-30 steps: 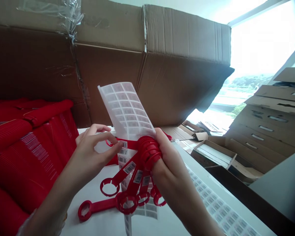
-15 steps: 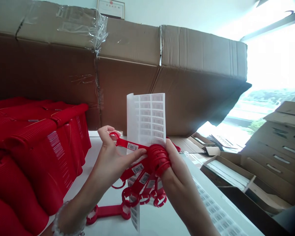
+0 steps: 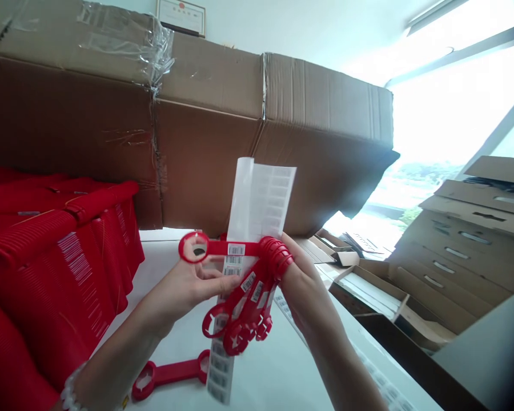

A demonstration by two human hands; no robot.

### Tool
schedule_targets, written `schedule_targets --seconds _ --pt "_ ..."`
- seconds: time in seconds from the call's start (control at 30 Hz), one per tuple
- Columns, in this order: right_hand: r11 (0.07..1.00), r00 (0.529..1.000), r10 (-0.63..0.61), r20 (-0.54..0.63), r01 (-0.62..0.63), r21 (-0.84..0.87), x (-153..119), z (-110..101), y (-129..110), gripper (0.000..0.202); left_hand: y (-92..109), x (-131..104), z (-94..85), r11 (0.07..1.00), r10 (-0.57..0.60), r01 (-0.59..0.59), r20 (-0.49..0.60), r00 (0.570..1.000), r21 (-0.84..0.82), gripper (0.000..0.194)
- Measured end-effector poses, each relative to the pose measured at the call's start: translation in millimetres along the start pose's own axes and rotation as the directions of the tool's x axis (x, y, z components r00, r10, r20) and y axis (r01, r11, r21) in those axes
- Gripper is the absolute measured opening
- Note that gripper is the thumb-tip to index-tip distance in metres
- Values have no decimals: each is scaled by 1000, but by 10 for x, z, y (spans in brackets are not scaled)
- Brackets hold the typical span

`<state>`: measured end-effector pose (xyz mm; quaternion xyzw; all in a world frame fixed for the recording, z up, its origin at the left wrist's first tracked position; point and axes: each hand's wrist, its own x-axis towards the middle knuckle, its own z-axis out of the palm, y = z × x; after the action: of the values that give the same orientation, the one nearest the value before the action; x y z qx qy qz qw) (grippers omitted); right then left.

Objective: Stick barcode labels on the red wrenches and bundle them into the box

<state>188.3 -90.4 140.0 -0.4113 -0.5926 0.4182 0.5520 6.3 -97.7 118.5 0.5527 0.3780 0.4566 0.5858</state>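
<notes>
My right hand is closed around a bunch of red plastic straps with a ring at each end. Their upper rings overlap by its thumb and fingers, while the lower rings fan downward. White barcode stickers show on the bars. Behind the bunch stands a curled barcode label sheet, whose lower strip hangs below. My left hand has its thumb across that strip, its fingertips partly hidden behind it. One strap points left, its ring in front of my left fingers. Another red strap lies on the white table.
Red ribbed items with barcodes are stacked at left. Large taped cardboard boxes span the back. At right are an open carton and stacked flat cartons. More label sheets lie along the table's right side.
My left fingers have let go of the strap's ring end and moved lower, to the label strip. That strap now points level to the left. The sheet has tilted, and the view has shifted right.
</notes>
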Motion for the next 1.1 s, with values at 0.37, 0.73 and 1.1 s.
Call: schedule_targets --seconds 0.37,0.73,1.1 --pt "930 961 -228 -155 168 -326 133 -705 -54 38 269 -233 -246 959 153 -75 -276 949 274 37" --pt "919 986 136 -100 -88 384 -861 -984 99 18 -526 -447 236 758 -210 -6 252 945 652 27" --pt "655 838 495 -230 -185 733 -1581 -367 1030 21 -793 -804 749 775 -110 -37 192 975 631 37"
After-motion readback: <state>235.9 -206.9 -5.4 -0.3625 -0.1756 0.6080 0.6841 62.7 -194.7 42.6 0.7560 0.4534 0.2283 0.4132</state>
